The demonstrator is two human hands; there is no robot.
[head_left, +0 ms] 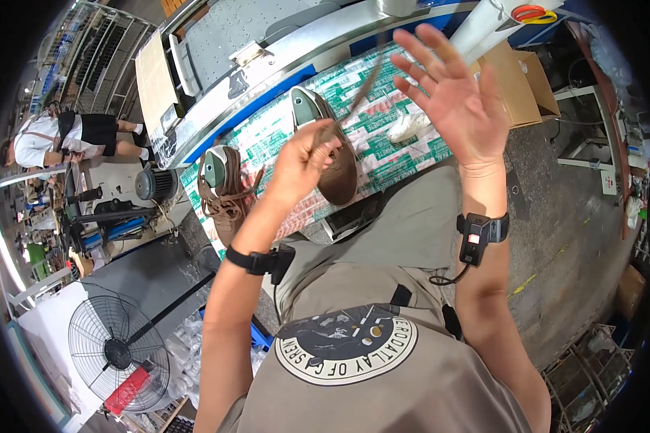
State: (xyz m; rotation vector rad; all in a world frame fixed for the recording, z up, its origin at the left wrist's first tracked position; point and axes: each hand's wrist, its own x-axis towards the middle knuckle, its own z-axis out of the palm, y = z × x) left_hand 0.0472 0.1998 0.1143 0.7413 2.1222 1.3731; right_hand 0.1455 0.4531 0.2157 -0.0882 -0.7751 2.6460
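Note:
My left hand is closed in a pinch at the near side of a brown shoe. From its fingers a thin brown shoelace runs up and to the right, slightly blurred. My right hand is raised with the palm showing and the fingers spread, holding nothing; whether the lace's far end touches it I cannot tell. A second brown shoe, laced, stands to the left on the same bench top. Both shoes have a green-grey piece in the opening. My left hand hides part of the first shoe.
A crumpled white piece lies right of the shoe. Beyond the bench runs a metal machine. Orange-handled scissors sit at a white roll, near a cardboard box. A fan stands left; another person is farther off.

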